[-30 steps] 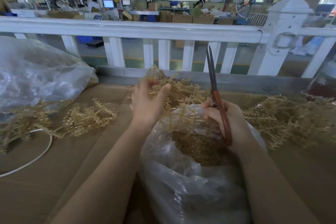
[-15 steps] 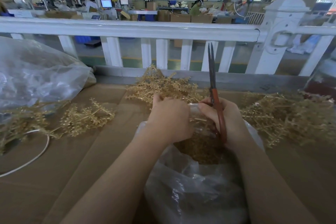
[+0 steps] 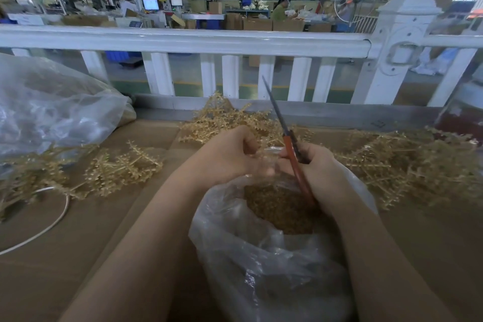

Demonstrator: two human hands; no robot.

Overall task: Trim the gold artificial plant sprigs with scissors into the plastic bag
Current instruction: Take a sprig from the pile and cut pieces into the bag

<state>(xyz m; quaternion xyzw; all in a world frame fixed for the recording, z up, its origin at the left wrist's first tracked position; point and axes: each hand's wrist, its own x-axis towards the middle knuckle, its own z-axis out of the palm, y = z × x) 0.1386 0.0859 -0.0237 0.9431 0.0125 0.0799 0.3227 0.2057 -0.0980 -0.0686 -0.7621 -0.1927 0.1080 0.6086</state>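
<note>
A clear plastic bag (image 3: 264,264) stands open in front of me, holding a heap of gold trimmings (image 3: 277,209). My right hand (image 3: 321,172) grips the orange-handled scissors (image 3: 292,157), blades closed and pointing up and away. My left hand (image 3: 227,157) is curled at the bag's far rim, its fingers meeting my right hand's fingers there; what it pinches is blurred. Gold sprigs lie in piles behind the hands (image 3: 227,123), at the right (image 3: 407,165) and at the left (image 3: 117,167).
The work surface is brown cardboard (image 3: 86,243). A large clear bag (image 3: 52,110) lies at the far left, and a white cord (image 3: 49,227) curves across the cardboard. A white railing (image 3: 183,42) runs along the table's far edge.
My left hand dropped from the gold sprigs behind the bag onto the bag's rim and curled beside my right hand. The scissors tilted left at the tip.
</note>
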